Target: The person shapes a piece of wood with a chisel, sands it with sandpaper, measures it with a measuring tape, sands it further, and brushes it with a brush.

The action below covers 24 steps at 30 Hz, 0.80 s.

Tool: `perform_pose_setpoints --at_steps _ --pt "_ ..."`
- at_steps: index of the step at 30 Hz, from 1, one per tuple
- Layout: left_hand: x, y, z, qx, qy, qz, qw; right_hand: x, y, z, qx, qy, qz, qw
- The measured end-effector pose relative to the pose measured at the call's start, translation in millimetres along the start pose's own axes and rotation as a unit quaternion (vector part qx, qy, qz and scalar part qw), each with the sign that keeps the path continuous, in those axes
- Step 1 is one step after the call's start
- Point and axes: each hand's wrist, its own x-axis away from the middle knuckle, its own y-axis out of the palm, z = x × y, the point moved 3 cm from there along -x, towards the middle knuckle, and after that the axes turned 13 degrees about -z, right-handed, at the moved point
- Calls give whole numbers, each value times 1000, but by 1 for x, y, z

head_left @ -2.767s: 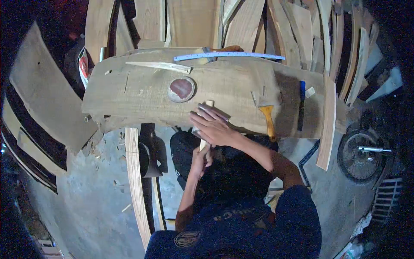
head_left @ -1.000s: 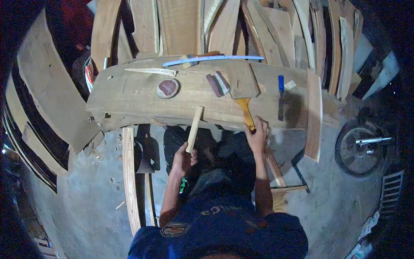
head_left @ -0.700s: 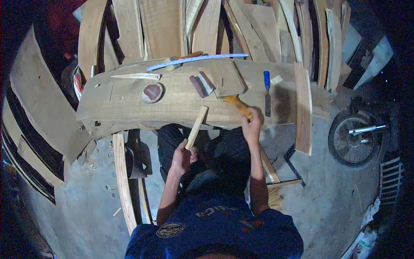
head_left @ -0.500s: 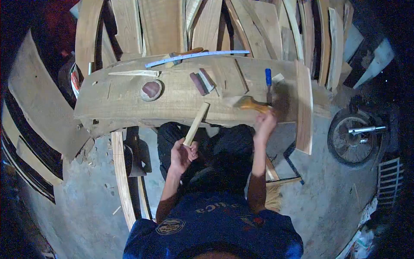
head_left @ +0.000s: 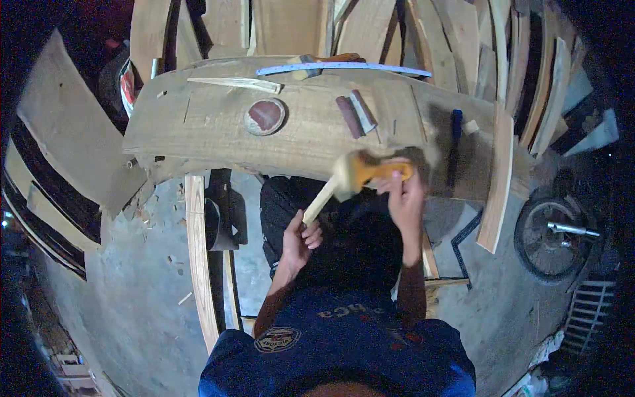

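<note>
Fingers are clamped: left hand [head_left: 299, 242] low on a wooden strip [head_left: 320, 204], seemingly to free its far end; right hand [head_left: 405, 194] around a paintbrush [head_left: 363, 173], at the tabletop's [head_left: 221, 135] near edge.

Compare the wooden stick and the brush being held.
The wooden stick is pale and narrow; the brush is orange-handled and wider at its head. The left hand grips the stick, the right hand the brush. The brush is blurred, the stick sharper. Both are held.
</note>
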Motion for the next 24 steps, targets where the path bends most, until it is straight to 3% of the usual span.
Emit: perform_pose_setpoints --at_steps 1,3,5,7,9,11,15,17,19,20,21,22,23,24 --pt "3 -2 1 6 -4 -11 1000 -5 -6 3 158 -46 54 985" --pt "8 -1 3 2 -7 -4 1000 -3 5 -11 181 -35 3 983" --pt "8 2 4 -31 -38 20 999 13 27 -29 229 -114 -139 957" --pt "6 -7 1 -29 -23 44 998 31 48 -46 174 -188 -243 936" --pt "7 -12 2 -27 -10 68 997 35 52 -47 72 -137 -274 949" --pt "9 -12 3 0 -20 83 996 20 41 -25 10 -15 -210 978" --pt "16 -17 3 -9 -8 27 1000 -9 20 -16 100 -56 -46 992" --pt "20 -17 3 -10 -13 40 999 2 26 -21 137 -31 -69 988" --pt "20 -14 1 11 -12 28 999 19 47 -31 229 -139 -157 951" --pt "20 -13 0 11 -14 29 999 27 56 -34 133 -110 -215 961" --pt "21 -14 1 13 20 90 996 32 64 -37 36 -79 -268 959" --pt "23 -15 2 14 53 150 987 31 68 -37 53 -148 -285 946" --pt "23 -13 4 11 49 148 988 25 65 -31 55 -147 -280 947" --pt "25 -11 9 -108 68 157 979 17 56 -21 53 -83 -239 966"
